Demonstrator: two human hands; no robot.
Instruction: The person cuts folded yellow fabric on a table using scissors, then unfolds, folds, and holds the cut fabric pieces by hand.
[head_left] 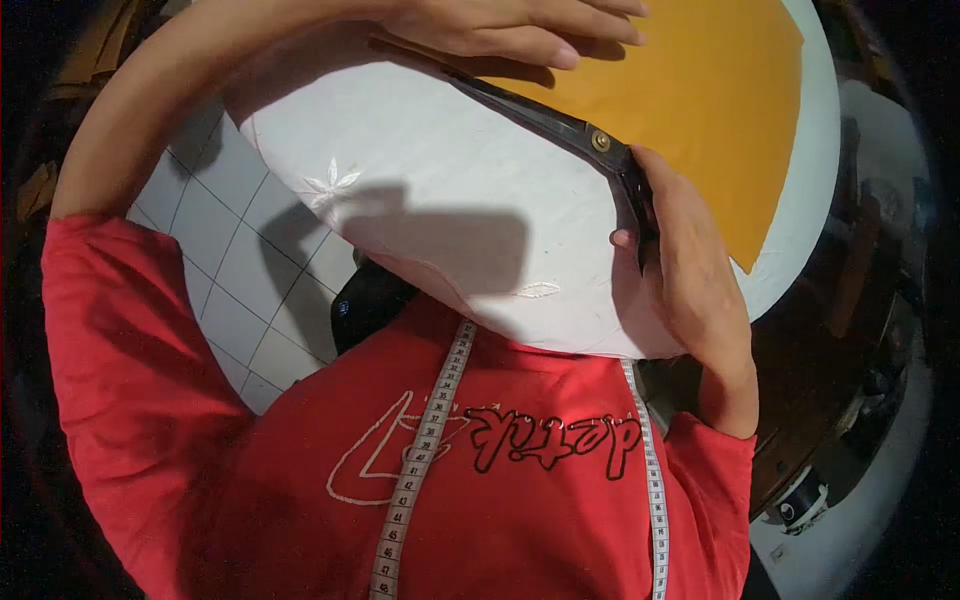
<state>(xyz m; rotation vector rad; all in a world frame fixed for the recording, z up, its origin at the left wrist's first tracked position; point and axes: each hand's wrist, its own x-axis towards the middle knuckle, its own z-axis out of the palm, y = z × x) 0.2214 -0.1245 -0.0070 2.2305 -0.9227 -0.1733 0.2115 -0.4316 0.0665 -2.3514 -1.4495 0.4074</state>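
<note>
Red shirt (pixel 300 520), black-outlined lettering (pixel 555 440), white tape measure (pixel 415 460)

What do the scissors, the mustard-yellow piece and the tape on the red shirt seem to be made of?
The scissors look like dark metal, with glints along the blades and a brass-coloured pivot.
The mustard-yellow piece could be stiff cloth or paper: matte and smooth, with crisp edges.
The tape is probably coated fabric or soft plastic, since it's thin, pale and printed, and drapes loosely.
</note>
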